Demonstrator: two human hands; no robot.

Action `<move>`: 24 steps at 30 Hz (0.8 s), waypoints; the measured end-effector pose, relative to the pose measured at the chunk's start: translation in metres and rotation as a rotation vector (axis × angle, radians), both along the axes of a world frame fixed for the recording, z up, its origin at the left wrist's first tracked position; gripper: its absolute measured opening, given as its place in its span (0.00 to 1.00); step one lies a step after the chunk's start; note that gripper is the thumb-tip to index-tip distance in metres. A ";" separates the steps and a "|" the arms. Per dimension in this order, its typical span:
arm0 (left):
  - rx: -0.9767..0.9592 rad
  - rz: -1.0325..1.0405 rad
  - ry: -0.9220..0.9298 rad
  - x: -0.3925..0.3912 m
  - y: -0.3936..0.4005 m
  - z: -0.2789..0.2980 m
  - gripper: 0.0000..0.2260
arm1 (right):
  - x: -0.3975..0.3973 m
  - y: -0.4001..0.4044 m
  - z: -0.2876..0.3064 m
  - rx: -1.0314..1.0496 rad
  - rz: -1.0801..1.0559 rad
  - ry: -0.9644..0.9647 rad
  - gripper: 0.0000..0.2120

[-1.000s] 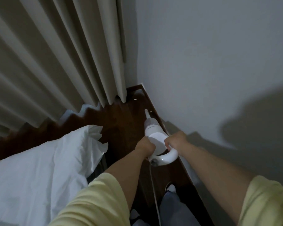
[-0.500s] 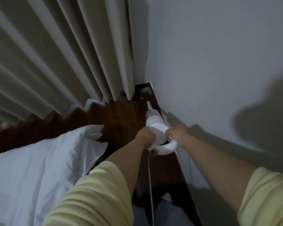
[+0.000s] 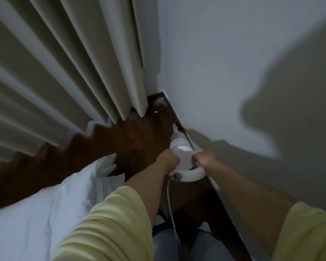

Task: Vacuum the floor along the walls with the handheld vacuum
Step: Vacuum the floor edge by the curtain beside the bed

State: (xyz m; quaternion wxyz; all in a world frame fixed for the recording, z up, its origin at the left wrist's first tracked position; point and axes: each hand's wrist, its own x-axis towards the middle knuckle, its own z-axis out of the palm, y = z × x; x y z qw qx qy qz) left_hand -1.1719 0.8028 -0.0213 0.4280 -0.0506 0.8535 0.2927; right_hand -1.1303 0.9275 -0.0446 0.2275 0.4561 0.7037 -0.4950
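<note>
A: Where is the vacuum (image 3: 181, 154)?
B: Right of centre, nozzle laid along the wall (image 3: 233, 72). It is clamped by the left hand (image 3: 167, 160) and right hand (image 3: 203, 159).
A: What risk is judged?
B: The curtain (image 3: 64, 63) hem could be sucked in near the corner.

Pleated beige curtain (image 3: 68, 68) hanging at left, rumpled white bedding (image 3: 36, 213) below it, small white speck (image 3: 156, 111) near the corner

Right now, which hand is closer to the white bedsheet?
Left. The left hand grips the vacuum on the side toward the bedsheet; the right hand grips the far side, by the wall.
</note>
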 end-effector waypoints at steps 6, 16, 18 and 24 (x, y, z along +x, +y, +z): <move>-0.007 -0.056 -0.022 -0.008 -0.006 -0.014 0.18 | -0.006 -0.007 -0.015 0.029 -0.027 -0.043 0.21; -0.008 -0.083 -0.001 0.006 -0.002 -0.012 0.18 | 0.011 -0.002 -0.014 -0.001 -0.021 -0.025 0.14; -0.014 -0.052 -0.005 0.019 0.001 -0.010 0.18 | 0.020 0.002 -0.010 -0.003 0.008 -0.029 0.10; -0.031 0.032 -0.007 0.060 0.010 -0.009 0.18 | 0.052 0.011 -0.013 -0.006 0.067 -0.049 0.15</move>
